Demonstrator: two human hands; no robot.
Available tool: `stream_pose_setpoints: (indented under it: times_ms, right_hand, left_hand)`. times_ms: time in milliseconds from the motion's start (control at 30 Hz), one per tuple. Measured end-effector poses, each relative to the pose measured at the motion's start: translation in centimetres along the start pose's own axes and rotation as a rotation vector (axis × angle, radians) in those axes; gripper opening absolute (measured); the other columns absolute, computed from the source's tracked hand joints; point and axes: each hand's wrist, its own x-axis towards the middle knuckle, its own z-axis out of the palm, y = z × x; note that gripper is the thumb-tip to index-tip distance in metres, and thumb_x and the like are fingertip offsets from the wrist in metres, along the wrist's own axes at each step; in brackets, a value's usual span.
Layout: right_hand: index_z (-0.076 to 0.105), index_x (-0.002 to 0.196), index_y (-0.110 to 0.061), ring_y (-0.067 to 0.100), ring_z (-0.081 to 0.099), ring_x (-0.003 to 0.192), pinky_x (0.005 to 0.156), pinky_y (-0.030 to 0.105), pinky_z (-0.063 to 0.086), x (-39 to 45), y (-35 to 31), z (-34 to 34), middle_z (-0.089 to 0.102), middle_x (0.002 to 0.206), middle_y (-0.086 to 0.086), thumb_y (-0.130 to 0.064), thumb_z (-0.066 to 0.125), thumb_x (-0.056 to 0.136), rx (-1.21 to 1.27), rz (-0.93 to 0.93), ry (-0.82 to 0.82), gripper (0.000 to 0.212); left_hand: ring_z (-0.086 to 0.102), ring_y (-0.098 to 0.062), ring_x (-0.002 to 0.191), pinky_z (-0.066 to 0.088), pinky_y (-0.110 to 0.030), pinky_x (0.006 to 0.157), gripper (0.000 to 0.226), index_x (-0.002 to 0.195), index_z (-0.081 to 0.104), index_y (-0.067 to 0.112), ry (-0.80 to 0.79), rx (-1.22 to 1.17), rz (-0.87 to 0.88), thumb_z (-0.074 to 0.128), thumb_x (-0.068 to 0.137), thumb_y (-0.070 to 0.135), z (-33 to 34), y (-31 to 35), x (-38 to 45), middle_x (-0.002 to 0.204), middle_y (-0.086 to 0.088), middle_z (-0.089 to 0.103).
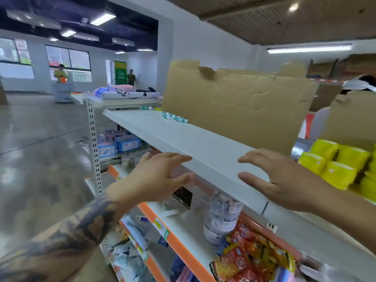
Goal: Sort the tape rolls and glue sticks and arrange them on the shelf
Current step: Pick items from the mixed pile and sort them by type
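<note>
1. We face the white shelf [203, 147], our landmark.
2. A flattened cardboard sheet [234, 106] stands along its back.
3. Our left hand [156, 176] and right hand [280, 180] hover at its front edge, fingers spread and holding nothing.
4. Glue sticks [175, 117] lie on the shelf's far end, beside the cardboard.
</note>
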Motion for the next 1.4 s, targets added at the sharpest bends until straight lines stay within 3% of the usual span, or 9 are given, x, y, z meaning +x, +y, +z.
stream_pose_setpoints:
  times_ms: [200, 400, 500, 700, 867, 1033, 1200, 1400]
  right_hand:
    - [0.045, 0.141, -0.046, 0.006, 0.043, 0.134, 0.113, 0.036, 0.037, 9.7, -3.1, 1.9, 0.044, 0.146, -0.022, -0.08, 0.023, 0.089, -0.021, -0.045, -0.055, 0.066]
    - [0.043, 0.143, -0.045, 0.006, 0.041, 0.136, 0.114, 0.031, 0.034, 19.6, -6.3, 4.8, 0.041, 0.149, -0.021, -0.075, 0.029, 0.088, 0.011, -0.097, -0.096, 0.065]
    - [0.043, 0.144, -0.044, 0.003, 0.04, 0.134, 0.112, 0.027, 0.033, 24.8, -7.1, 6.8, 0.041, 0.15, -0.021, -0.074, 0.03, 0.089, 0.037, -0.11, -0.112, 0.064]
    - [0.041, 0.146, -0.044, 0.003, 0.035, 0.142, 0.119, 0.034, 0.031, 34.8, -7.5, 10.6, 0.041, 0.152, -0.022, -0.08, 0.026, 0.084, 0.083, -0.093, -0.118, 0.073]
    - [0.039, 0.147, -0.046, 0.006, 0.032, 0.145, 0.118, 0.039, 0.033, 41.3, -6.9, 13.2, 0.038, 0.154, -0.022, -0.085, 0.023, 0.079, 0.097, -0.007, -0.121, 0.08]
    - [0.038, 0.147, -0.045, 0.009, 0.031, 0.146, 0.116, 0.042, 0.035, 46.0, -6.8, 15.8, 0.037, 0.156, -0.018, -0.082, 0.026, 0.085, 0.082, 0.061, -0.109, 0.073]
    - [0.038, 0.148, -0.043, 0.009, 0.027, 0.147, 0.114, 0.035, 0.031, 49.5, -7.8, 17.1, 0.036, 0.157, -0.016, -0.068, 0.038, 0.096, 0.058, 0.131, -0.106, 0.058]
    - [0.038, 0.148, -0.042, 0.011, 0.034, 0.142, 0.109, 0.032, 0.033, 52.7, -9.2, 18.2, 0.038, 0.155, -0.015, -0.068, 0.036, 0.095, 0.035, 0.245, -0.098, 0.058]
  left_hand:
    - [0.043, -0.006, 0.139, 0.036, -0.052, 0.114, 0.079, 0.149, 0.041, 0.046, 0.03, -0.075, -0.043, 0.024, 0.084, 0.087, -0.8, -7.5, 1.3, 0.154, 0.02, 0.044]
    - [0.047, -0.006, 0.136, 0.04, -0.04, 0.113, 0.06, 0.151, 0.041, 0.044, 0.01, -0.064, -0.068, 0.042, 0.097, 0.07, -2.5, -15.4, 3.8, 0.155, 0.02, 0.042]
    - [0.042, -0.007, 0.141, 0.038, -0.038, 0.115, 0.063, 0.151, 0.043, 0.041, 0.019, -0.07, -0.079, 0.043, 0.095, 0.071, -3.3, -19.7, 7.3, 0.154, 0.016, 0.045]
    - [0.053, -0.009, 0.128, 0.043, -0.038, 0.11, 0.06, 0.147, 0.045, 0.045, -0.044, -0.086, -0.088, 0.042, 0.093, 0.073, -5.0, -26.6, 17.5, 0.15, 0.015, 0.048]
    - [0.051, -0.012, 0.128, 0.04, -0.036, 0.11, 0.061, 0.149, 0.042, 0.043, -0.093, -0.055, -0.088, 0.043, 0.095, 0.071, -4.8, -31.2, 25.5, 0.153, 0.009, 0.047]
    - [0.048, -0.019, 0.135, 0.036, -0.038, 0.114, 0.067, 0.155, 0.035, 0.04, -0.182, -0.018, -0.091, 0.042, 0.096, 0.071, -3.3, -35.2, 32.3, 0.157, 0.005, 0.042]
    - [0.04, -0.023, 0.144, 0.033, -0.044, 0.119, 0.075, 0.158, 0.027, 0.038, -0.271, 0.043, -0.053, 0.04, 0.094, 0.075, -1.8, -39.2, 38.7, 0.162, 0.002, 0.035]
    - [0.032, -0.028, 0.15, 0.03, -0.044, 0.121, 0.078, 0.161, 0.023, 0.025, -0.278, 0.142, 0.037, 0.04, 0.098, 0.068, -0.4, -43.4, 46.3, 0.167, -0.004, 0.027]
